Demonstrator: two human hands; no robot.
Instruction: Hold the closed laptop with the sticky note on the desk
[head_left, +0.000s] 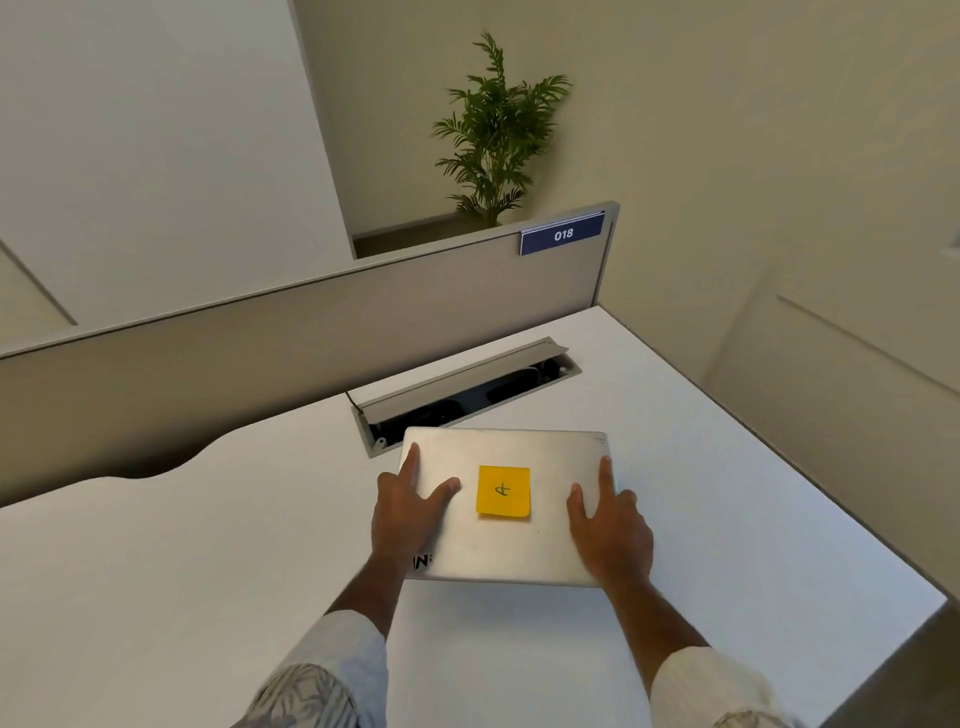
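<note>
Laptop (519, 540) closed, between both hands' grip

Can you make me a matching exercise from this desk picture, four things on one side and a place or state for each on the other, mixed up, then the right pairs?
Things:
1. laptop
2. note
3. flap
4. plant

Places or states:
A. behind the partition
B. stuck on the lid, yellow
C. closed, flat on the desk, under both hands
D. raised open over the cable tray

Pairs: 1-C, 2-B, 3-D, 4-A

The left hand and right hand rest on the lid's side edges, fingers extended.
</note>
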